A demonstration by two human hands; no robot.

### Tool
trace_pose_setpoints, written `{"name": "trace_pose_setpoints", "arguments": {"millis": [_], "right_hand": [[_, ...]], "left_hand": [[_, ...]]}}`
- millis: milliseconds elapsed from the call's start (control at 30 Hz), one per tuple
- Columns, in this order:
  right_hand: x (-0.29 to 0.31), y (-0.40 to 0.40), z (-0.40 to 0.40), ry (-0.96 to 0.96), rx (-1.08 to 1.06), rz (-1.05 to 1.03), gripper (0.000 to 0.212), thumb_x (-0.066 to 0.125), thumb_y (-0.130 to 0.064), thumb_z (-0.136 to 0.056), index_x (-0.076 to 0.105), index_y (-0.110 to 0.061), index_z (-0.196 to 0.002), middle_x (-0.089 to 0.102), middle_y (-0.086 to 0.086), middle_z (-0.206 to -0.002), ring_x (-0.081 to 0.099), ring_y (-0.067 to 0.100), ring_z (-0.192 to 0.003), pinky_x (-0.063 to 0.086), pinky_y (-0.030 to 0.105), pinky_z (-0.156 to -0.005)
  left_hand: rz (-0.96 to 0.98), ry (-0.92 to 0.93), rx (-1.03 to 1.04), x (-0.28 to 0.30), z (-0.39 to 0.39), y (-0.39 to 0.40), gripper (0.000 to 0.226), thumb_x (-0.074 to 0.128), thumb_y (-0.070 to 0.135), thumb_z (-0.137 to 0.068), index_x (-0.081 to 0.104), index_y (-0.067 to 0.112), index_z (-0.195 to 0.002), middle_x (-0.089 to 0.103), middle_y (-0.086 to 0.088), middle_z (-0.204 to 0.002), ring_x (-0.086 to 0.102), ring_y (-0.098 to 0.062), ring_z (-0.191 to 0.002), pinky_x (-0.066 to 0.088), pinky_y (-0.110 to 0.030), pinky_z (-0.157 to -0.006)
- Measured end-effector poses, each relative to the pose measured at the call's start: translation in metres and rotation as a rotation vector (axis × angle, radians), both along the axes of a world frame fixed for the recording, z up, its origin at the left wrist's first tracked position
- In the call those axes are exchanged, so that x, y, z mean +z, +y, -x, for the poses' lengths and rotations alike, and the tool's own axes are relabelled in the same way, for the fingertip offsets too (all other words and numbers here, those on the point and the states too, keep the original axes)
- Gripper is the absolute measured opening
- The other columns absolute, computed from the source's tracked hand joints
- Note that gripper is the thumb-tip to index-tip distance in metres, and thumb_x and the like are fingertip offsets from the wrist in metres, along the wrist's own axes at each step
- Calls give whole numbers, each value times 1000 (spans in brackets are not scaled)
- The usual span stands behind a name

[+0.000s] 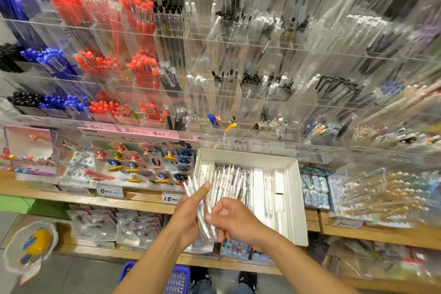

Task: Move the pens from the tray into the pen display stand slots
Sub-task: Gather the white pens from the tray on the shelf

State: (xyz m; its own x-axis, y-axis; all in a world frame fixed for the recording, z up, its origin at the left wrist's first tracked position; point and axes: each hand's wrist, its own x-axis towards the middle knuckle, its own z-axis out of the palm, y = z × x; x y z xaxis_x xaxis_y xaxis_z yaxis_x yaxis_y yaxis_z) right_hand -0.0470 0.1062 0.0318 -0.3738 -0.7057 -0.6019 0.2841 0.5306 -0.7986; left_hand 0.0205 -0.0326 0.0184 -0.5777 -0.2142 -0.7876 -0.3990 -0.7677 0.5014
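A white cardboard tray (294, 196) lies on the wooden shelf and holds several white pens (235, 179). My left hand (188, 215) grips a bundle of white pens (202, 205) just left of the tray's front corner, thumb laid across them. My right hand (235, 218) pinches the lower part of that same bundle with curled fingers. Above rises the clear acrylic pen display stand (238, 67), its slots filled with blue, red, black and clear pens; some slots in the lower middle row look sparse.
A card of colourful novelty clips (143, 162) stands left of the tray. Packs of erasers (315, 190) and beaded pens (381, 198) lie to its right. Price labels line the shelf edge. A blue basket (176, 279) sits on the floor by my feet.
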Motion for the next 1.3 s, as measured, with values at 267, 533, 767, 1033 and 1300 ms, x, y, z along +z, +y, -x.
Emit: {"name": "trace_pose_setpoints", "arguments": {"millis": [267,533,767,1033,1300], "right_hand": [[-21,9,24,66,-102,-53,19,63,-36,-92,61,-17,-95,74,2,-82,67,13,-60,53,28,-59],[-78,5,66,386,-258,-529,15,59,-24,-93,50,-12,-94,56,3,-84,53,16,-70,40,26,-57],[-95,-1,69,522,-175,-725,21,55,-8,-91,47,-13,-73,54,1,-70,50,12,-55,35,22,-42],[-101,-2,66,553,-152,-706,37,58,-25,-93,44,-14,-61,49,-1,-57,46,13,-46,33,19,-42],[-46,1,62,258,-392,-74,13,59,-27,-95,50,-18,-95,67,5,-76,66,17,-61,47,23,-53]], "left_hand": [[9,-21,8,11,2,9,42,66,12,-90,49,-5,-125,56,-10,-70,54,-19,-51,49,-28,-43],[-10,-16,29,6,-6,5,23,64,13,-93,54,1,-110,62,-8,-71,56,-16,-56,51,-27,-48],[8,4,11,6,-8,7,20,61,11,-95,54,1,-111,62,-8,-76,57,-17,-59,50,-28,-52],[63,-22,10,9,-10,9,21,58,8,-97,57,0,-116,62,-11,-81,57,-18,-60,49,-28,-53],[79,36,-21,7,-7,11,19,67,8,-91,62,3,-109,61,-7,-75,57,-16,-58,49,-27,-51]]}}
